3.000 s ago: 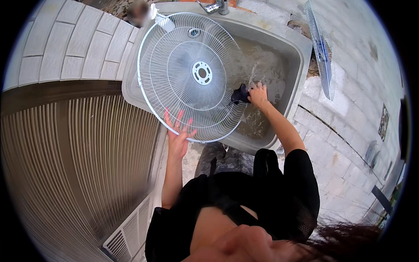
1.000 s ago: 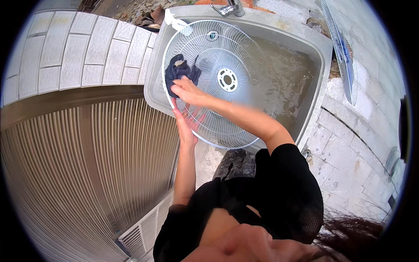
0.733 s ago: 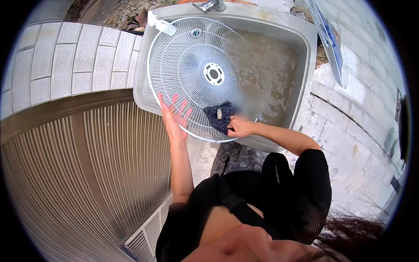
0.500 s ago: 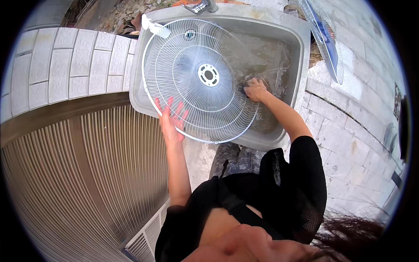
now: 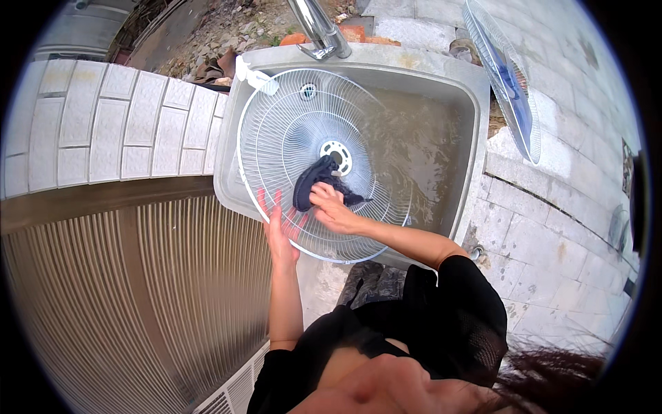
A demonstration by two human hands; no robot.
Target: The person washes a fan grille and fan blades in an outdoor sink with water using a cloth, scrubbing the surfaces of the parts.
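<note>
A round white wire fan grille [image 5: 286, 124] leans across the left part of a grey sink [image 5: 481, 114], its pale hub ring near the middle. My left hand [image 5: 281, 241] holds its lower left rim, with fingertips showing through the wires. In my right hand [image 5: 334, 210] is a bunched dark wet cloth [image 5: 303, 192], pressed against the wires just below the hub. The cloth hides part of the ring. Cloudy water [image 5: 420, 134] fills the sink's right side, and the grille's right part dips into it.
A chrome tap [image 5: 321, 31] rises at the sink's far edge. Beside the far left corner sits a small white object [image 5: 256, 77]. Another fan grille [image 5: 510, 86] with blue in its centre stands to the right. Ribbed panelling [image 5: 200, 276] lies at the left.
My right hand has come up out of the water and moved left onto the grille with the dark cloth. My left hand keeps its hold on the rim. The whole view has shifted.
</note>
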